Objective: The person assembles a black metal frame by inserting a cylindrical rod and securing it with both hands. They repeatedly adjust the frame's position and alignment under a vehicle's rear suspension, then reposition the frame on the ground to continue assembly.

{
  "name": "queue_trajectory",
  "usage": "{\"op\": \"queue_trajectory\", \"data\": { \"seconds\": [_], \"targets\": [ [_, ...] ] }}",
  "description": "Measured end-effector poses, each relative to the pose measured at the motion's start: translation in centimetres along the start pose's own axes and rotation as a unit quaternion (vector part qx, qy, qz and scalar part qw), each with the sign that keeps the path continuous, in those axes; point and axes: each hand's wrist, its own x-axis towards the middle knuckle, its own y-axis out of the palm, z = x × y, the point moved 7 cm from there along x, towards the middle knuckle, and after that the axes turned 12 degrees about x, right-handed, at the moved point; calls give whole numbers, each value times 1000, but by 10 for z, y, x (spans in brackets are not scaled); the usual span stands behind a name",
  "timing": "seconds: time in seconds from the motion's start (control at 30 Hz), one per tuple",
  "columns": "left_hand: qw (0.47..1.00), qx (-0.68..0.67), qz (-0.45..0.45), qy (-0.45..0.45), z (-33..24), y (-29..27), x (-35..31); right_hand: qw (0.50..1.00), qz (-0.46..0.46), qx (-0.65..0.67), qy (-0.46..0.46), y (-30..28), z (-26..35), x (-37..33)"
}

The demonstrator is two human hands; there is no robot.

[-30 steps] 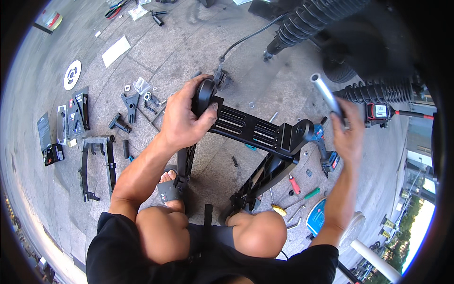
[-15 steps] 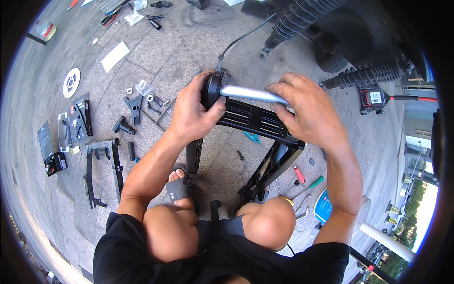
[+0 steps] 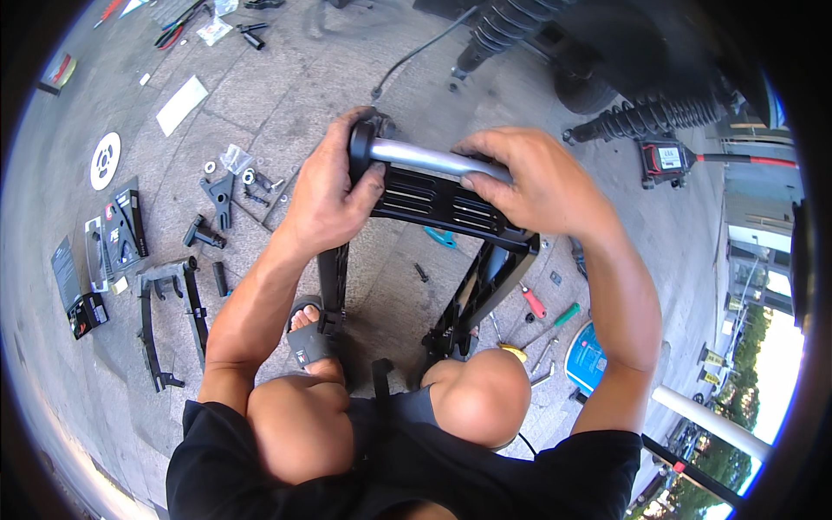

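A black U-shaped swingarm with a slotted crosspiece stands between my knees, its two legs pointing toward me. Along its far edge runs a bare silver tube, with a round black end cap at its left end. My left hand is wrapped round that cap, thumb on its near side. My right hand grips the tube's right end between thumb and fingers, hiding that end. The lower ends of the legs are near my feet.
Loose parts lie on the paving at left: a white disc, a black bracket and a second fork-shaped frame. At right are screwdrivers, a blue-labelled tub and a floor jack. Coil shock absorbers hang from a vehicle.
My right hand has shifted slightly along the silver tube toward my left hand. The whole scene has slid left and a little up in view. Both hands keep their hold.
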Motion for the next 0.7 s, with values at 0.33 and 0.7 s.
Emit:
{"op": "queue_trajectory", "data": {
  "seconds": [0.33,0.7],
  "targets": [
    [1000,-25,7,0,3,3,-2,970,137,155,130,2,-30,17],
    [1000,6,-14,15,5,2,0,953,123,224,163,4,-39,13]
  ]
}}
